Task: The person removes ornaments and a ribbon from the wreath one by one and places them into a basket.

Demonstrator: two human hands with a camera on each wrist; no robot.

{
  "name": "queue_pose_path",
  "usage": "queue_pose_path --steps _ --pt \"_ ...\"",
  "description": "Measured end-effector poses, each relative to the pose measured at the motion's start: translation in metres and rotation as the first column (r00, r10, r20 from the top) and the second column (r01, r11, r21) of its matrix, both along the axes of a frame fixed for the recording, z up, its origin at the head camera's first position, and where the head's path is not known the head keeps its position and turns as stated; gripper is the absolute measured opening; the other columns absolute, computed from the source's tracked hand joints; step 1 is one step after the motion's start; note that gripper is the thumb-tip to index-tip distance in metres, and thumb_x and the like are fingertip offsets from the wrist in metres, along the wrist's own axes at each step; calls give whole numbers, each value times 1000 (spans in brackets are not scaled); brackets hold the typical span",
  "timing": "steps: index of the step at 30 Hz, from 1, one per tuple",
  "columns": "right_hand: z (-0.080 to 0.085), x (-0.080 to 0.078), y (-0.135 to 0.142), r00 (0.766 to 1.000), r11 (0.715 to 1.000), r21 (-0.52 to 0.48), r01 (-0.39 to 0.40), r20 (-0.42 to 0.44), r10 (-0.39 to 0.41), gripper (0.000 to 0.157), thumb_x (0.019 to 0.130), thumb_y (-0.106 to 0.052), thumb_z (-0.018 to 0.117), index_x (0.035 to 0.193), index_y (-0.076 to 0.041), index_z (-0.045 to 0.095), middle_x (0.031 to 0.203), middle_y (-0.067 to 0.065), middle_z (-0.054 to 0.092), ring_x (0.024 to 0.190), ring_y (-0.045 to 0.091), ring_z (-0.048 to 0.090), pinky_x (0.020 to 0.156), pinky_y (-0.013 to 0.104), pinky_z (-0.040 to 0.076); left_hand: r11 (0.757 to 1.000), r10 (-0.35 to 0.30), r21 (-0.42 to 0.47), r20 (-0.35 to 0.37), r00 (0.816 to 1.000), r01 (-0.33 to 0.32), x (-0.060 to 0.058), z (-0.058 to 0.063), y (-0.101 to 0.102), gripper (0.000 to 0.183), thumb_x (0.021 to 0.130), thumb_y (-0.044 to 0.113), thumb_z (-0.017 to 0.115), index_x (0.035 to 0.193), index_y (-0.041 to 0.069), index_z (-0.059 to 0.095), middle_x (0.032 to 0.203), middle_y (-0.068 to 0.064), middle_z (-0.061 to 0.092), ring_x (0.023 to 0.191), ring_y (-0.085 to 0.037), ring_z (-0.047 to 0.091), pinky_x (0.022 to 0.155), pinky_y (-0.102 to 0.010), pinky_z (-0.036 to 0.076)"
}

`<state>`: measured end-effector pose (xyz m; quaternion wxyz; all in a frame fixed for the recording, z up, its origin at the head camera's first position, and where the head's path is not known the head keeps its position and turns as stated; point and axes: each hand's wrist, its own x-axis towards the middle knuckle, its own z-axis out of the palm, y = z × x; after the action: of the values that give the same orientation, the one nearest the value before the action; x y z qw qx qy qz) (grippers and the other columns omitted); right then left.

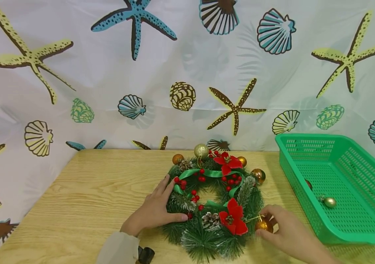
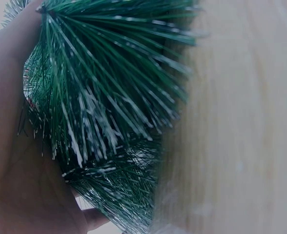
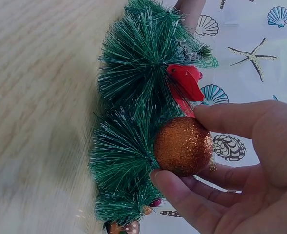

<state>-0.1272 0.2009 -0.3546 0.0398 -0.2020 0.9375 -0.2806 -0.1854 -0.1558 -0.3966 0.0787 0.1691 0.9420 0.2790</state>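
A white backdrop (image 1: 108, 73) printed with starfish and seashells hangs behind a pale wooden tabletop (image 1: 85, 198), where a person works on a Christmas wreath (image 1: 215, 205). The wreath, the landmark here, lies flat at the middle of the tabletop, its frosted green needles dressed with a green ribbon (image 1: 207, 173), red poinsettias (image 1: 234, 217), red berries, pine cones and gold baubles along its far edge. Right of the wreath, well apart from it, stands a green plastic basket (image 1: 355, 227); a small gold bauble (image 1: 330, 202) lies on the basket floor. At the wreath's left edge rests the left hand (image 1: 155, 212), palm down, its fingers straight and spread over the needles, the thumb pressing the near-left rim. At the wreath's near-right edge the right hand (image 1: 289, 234) pinches a glittery orange bauble (image 1: 264, 224) between thumb and curled fingers (image 3: 182, 195). In the right wrist view the orange bauble touches the wreath's outer needles, just beside a red poinsettia. The left wrist view shows only needles against the palm and bare wood beyond.
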Motion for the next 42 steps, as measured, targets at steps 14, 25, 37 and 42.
queue_pose_path --steps 14,25,37,42 --pt "11 -2 2 998 1000 3 26 -49 -26 32 80 -25 77 102 -7 62 86 -6 61 74 4 58 60 19 49 1000 -1 1 -6 1000 1 0 2 1 109 78 64 66 155 9 10 161 -14 -4 146 -43 6 103 -75 16" --pt "19 -4 8 998 1000 -3 19 -68 -19 27 80 -22 77 99 -9 63 87 -5 61 74 4 58 59 21 49 1000 -9 14 -8 1000 9 1 2 0 108 79 62 66 155 9 10 161 -15 -4 145 -45 7 103 -75 16" --pt "35 -7 21 992 997 24 74 -106 -71 26 81 -21 76 100 -9 62 89 -5 62 76 5 58 62 21 50 1000 -7 25 -2 1000 7 1 1 0 107 79 61 67 155 9 11 161 -15 -4 145 -45 8 103 -74 16" --pt "43 -10 25 988 995 63 82 -139 -72 28 82 -22 76 102 -8 63 90 -5 64 76 7 60 61 21 49 1000 -6 25 -5 1000 6 1 1 0 107 80 61 67 155 9 10 161 -15 -4 145 -46 8 103 -75 16"
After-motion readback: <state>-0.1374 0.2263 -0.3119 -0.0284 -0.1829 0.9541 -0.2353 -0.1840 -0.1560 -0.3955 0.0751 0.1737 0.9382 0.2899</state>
